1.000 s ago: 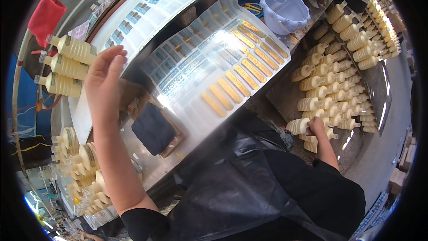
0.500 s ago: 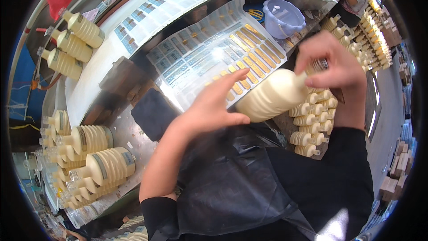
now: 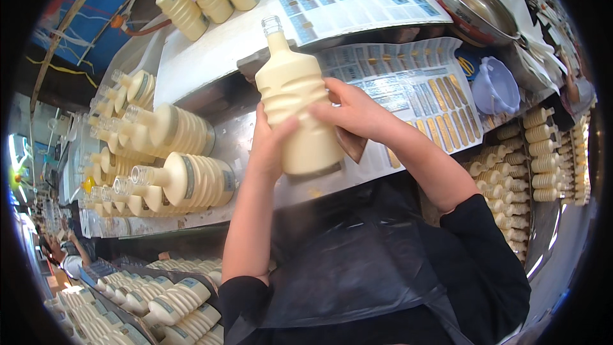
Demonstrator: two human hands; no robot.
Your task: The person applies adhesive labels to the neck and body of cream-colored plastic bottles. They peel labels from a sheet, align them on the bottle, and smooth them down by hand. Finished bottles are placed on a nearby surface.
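A cream-coloured bottle (image 3: 292, 76) with a wavy, ridged body and a clear threaded neck stands nearly upright before me, above the metal worktop. My left hand (image 3: 271, 144) wraps its left side, thumb across the front. My right hand (image 3: 348, 110) grips the right side, thumb and fingers on the ridges. Below that hand juts a brown, flat, pointed piece (image 3: 352, 145), seemingly tucked in the palm; its upper part is hidden. Just right of the bottle lies a sheet of gold strip labels and blue labels (image 3: 440, 105).
Several similar bottles (image 3: 175, 129) lie stacked at the left, and more (image 3: 182, 297) fill the lower left. Three stand by the raised white board (image 3: 220, 51), which bears a blue label sheet (image 3: 357, 0). A lavender bucket (image 3: 496, 86) and metal basin (image 3: 472, 0) stand right; bottle rows (image 3: 504, 185) lie beyond.
The bottle has come from my right side to the front and turned neck up. Both hands now hold it; earlier my left hand was spread beside it. My view has swung left.
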